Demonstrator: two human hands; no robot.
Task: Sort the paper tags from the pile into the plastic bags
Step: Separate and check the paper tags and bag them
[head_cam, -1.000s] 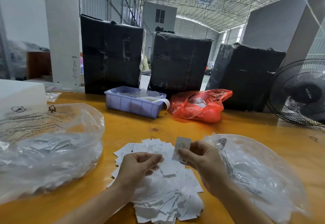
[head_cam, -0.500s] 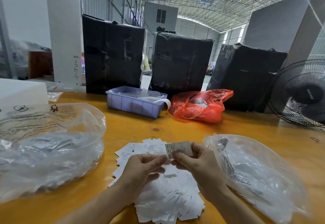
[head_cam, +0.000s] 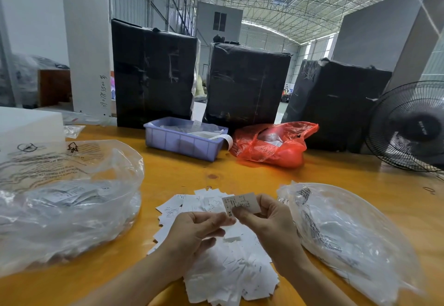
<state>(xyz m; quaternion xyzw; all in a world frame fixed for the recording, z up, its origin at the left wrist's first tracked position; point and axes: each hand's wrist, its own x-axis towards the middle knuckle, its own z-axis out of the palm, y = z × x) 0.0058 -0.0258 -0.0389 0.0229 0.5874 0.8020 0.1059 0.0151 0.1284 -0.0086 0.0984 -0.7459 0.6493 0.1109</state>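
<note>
Head view: a single paper tag (head_cam: pixel 241 203) is pinched between two hands above a pile of tags (head_cam: pixel 223 265) on a glossy orange wooden table (head_cam: pixel 182 176), inside a metal-roofed warehouse.

The left hand (head_cam: pixel 194 231) and right hand (head_cam: pixel 269 224) each have their grip closed on the flat white tag. Crinkled clear plastic bags lie at left (head_cam: pixel 64 200) and right (head_cam: pixel 343 236). Three black-wrapped boxes (head_cam: pixel 247 84), a lilac ribbed bin (head_cam: pixel 182 138) and a red bag (head_cam: pixel 271 144) are seen behind.

A: L hand (head_cam: pixel 192 230)?
B: Palm turned up, fingers curled, thumb and forefinger tips pinching.
A: R hand (head_cam: pixel 271 224)?
B: Thumb on top, pinching too. Both forearms angle in, fingertips nearly touching at centre.
</note>
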